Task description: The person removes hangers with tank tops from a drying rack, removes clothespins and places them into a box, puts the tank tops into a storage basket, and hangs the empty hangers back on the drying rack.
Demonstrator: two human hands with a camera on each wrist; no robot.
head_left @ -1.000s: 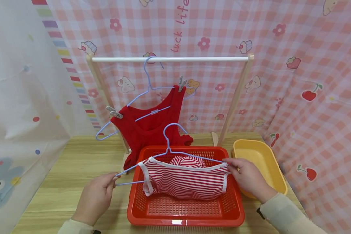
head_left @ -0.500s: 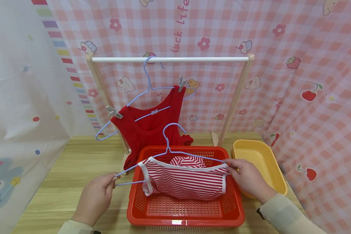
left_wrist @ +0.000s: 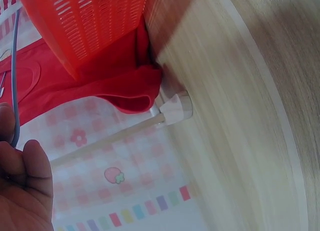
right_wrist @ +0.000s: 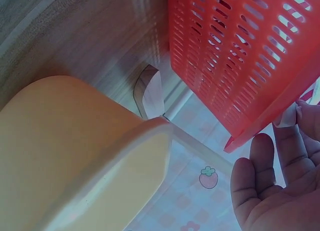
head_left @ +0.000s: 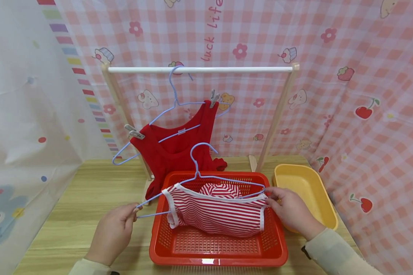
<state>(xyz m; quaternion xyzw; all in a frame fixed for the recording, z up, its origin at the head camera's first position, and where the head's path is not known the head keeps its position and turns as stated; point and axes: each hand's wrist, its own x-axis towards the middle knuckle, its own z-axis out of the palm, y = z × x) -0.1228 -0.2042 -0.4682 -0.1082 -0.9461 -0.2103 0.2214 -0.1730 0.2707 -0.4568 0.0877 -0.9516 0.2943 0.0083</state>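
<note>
A red-and-white striped tank top (head_left: 223,215) with white trim hangs partly on a blue wire hanger (head_left: 197,164) over the red basket (head_left: 220,261). My left hand (head_left: 114,233) pinches the hanger's left end, which sticks out past the top's armhole. On the other side my right hand (head_left: 292,208) pinches the top's white-trimmed shoulder between thumb and fingers, right beside the hanger's right tip. That tip and part of the lower wire show above the neckline. In the right wrist view, white trim (right_wrist: 286,117) shows between the fingers, with the other fingers loosely bent.
Behind the basket a red tank top (head_left: 179,147) hangs on another blue hanger from the rack's white bar (head_left: 234,70), held by clothespins (head_left: 135,132). More striped cloth (head_left: 220,190) lies in the basket. A yellow bin (head_left: 304,187) stands to the right on the wooden table (head_left: 99,183).
The hanger's right end has risen slightly and now shows above the striped top's neckline. My right hand has moved a little lower with the fabric. My left hand has barely moved.
</note>
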